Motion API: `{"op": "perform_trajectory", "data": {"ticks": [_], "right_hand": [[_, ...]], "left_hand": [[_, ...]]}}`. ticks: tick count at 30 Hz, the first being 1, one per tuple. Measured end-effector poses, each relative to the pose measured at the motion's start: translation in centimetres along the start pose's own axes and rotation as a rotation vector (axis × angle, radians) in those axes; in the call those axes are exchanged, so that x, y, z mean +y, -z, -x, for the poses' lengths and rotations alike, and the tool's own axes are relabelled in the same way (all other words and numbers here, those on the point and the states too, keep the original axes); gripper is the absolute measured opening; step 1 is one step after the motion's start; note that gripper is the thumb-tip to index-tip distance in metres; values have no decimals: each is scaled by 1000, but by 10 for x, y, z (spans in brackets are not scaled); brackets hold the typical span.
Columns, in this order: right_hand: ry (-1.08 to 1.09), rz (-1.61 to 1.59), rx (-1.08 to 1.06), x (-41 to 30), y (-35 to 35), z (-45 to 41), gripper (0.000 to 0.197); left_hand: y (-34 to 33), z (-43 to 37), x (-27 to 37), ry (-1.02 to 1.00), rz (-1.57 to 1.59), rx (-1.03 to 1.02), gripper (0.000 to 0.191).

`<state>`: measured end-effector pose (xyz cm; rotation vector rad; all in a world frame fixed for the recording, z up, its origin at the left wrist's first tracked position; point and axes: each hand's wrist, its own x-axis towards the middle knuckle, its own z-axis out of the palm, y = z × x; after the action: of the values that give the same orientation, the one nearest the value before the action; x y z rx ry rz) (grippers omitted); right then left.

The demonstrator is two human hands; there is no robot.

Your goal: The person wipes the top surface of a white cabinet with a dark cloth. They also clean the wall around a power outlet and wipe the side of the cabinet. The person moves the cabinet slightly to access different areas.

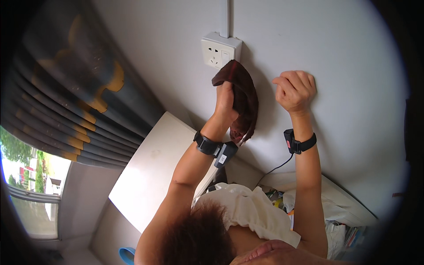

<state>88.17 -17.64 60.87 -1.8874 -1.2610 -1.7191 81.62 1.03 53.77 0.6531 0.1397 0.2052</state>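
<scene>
My left hand (pixel 226 99) grips a dark brown cloth (pixel 245 96). The cloth is bunched over the fingers, and its loose end hangs down beside the wrist. Its upper edge overlaps the lower part of a white wall socket with a rocker switch (pixel 217 53); whether they touch I cannot tell. To the right, my right hand (pixel 295 91) is curled into a fist at the white wall (pixel 347 99), with nothing seen in it. Each wrist wears a black strap with a small black device, the left one (pixel 226 154) and the right one (pixel 289 140).
A white cable conduit (pixel 226 16) runs up from the socket. A dark patterned curtain (pixel 82 92) hangs at left by a window (pixel 36 188). A white panel (pixel 162 159) stands below the left arm. Assorted items (pixel 280 202) lie behind the right arm. Hair (pixel 198 235) covers the bottom.
</scene>
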Motion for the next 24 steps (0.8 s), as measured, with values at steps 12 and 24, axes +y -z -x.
{"op": "perform_trajectory", "data": {"ticks": [12, 24], "right_hand": [[12, 17, 9, 0, -6, -1, 24], [-993, -1562, -577, -137, 29, 102, 90]], "left_hand": [[54, 13, -34, -10, -206, 318, 38], [17, 100, 14, -91, -473, -119, 21]]}}
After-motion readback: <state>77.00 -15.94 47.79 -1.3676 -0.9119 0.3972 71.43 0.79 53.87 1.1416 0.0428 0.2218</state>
